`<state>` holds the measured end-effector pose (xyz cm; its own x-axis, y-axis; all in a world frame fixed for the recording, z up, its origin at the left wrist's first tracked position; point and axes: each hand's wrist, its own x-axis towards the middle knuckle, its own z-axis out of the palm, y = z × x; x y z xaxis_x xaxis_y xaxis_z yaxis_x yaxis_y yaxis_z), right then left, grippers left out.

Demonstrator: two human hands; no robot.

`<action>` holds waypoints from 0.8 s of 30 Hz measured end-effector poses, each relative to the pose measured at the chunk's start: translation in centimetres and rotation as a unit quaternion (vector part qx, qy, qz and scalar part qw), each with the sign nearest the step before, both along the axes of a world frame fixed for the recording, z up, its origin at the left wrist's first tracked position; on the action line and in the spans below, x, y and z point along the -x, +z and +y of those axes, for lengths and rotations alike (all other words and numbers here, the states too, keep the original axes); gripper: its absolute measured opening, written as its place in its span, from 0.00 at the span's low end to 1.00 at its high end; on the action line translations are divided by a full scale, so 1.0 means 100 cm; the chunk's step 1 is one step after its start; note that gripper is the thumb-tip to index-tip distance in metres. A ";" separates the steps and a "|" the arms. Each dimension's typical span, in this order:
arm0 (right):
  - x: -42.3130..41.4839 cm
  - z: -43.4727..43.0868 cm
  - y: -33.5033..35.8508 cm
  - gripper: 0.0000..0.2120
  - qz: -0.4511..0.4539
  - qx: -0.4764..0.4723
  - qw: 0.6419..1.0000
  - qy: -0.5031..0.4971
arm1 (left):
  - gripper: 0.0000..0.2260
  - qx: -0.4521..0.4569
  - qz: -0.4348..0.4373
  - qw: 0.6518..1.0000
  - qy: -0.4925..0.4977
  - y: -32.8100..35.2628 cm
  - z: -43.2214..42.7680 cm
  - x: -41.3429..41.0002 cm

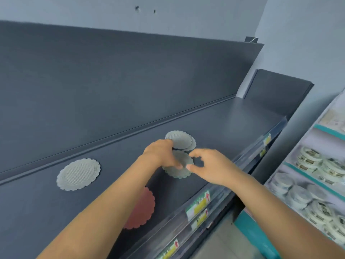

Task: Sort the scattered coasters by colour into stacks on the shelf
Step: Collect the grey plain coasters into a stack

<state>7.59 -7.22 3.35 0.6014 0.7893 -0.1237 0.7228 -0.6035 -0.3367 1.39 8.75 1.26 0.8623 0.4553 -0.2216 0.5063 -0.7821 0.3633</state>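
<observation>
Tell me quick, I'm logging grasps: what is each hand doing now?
Left hand: holds the grey-green coaster.
Right hand: fingers curled beside that coaster; grip cannot be told.

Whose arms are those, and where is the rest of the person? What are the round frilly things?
The camera sits on the person's head and looks down, so you see only their two arms, as you see yours. There is just this one picture. On the dark shelf lie round coasters with wavy edges: a big pale coaster on the left, a red coaster partly under the left arm, two pale coasters overlapping at the back, and grey-green coasters in the middle. The left hand holds the grey-green ones at their edge. The right hand is close beside them with curled fingers; I cannot tell whether it touches them.
</observation>
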 end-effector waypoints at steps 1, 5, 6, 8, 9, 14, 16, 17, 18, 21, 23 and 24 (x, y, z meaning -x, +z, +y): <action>-0.020 0.008 -0.004 0.24 0.006 0.005 1.000 0.008 | 0.32 0.009 0.014 1.000 0.003 -0.004 0.003 -0.011; -0.090 0.051 -0.023 0.30 -0.027 0.015 0.997 0.072 | 0.35 0.055 0.050 0.996 0.048 -0.007 0.011 -0.036; -0.104 0.064 -0.026 0.34 -0.036 0.021 0.994 0.102 | 0.35 0.058 0.056 0.994 0.068 -0.006 0.009 -0.039; -0.128 0.091 -0.031 0.43 -0.014 0.037 0.986 0.159 | 0.35 0.065 0.063 0.990 0.110 -0.003 0.006 -0.045; -0.138 0.104 -0.033 0.47 0.005 0.046 0.981 0.187 | 0.35 0.072 0.066 0.986 0.133 -0.002 0.004 -0.048; -0.161 0.138 -0.039 0.47 0.022 0.061 0.939 0.338 | 0.32 0.097 0.091 0.967 0.218 0.002 -0.006 -0.058; -0.164 0.142 -0.038 0.48 -0.011 0.026 0.921 0.388 | 0.27 0.087 0.091 0.963 0.238 0.003 -0.009 -0.059; -0.166 0.143 -0.039 0.48 -0.017 -0.005 0.914 0.405 | 0.26 0.083 0.084 0.961 0.251 0.003 -0.011 -0.058; -0.168 0.143 -0.039 0.46 -0.007 -0.042 0.908 0.416 | 0.26 0.082 0.073 0.958 0.265 0.003 -0.013 -0.056; -0.167 0.137 -0.041 0.31 0.106 -0.132 0.890 0.424 | 0.24 0.103 0.011 0.945 0.309 0.004 -0.025 -0.038; -0.160 0.137 -0.036 0.19 0.188 -0.188 0.867 0.421 | 0.19 0.143 -0.066 0.915 0.371 0.008 -0.037 -0.018; -0.155 0.138 -0.033 0.14 0.226 -0.212 0.852 0.421 | 0.16 0.164 -0.120 0.890 0.409 0.011 -0.044 -0.006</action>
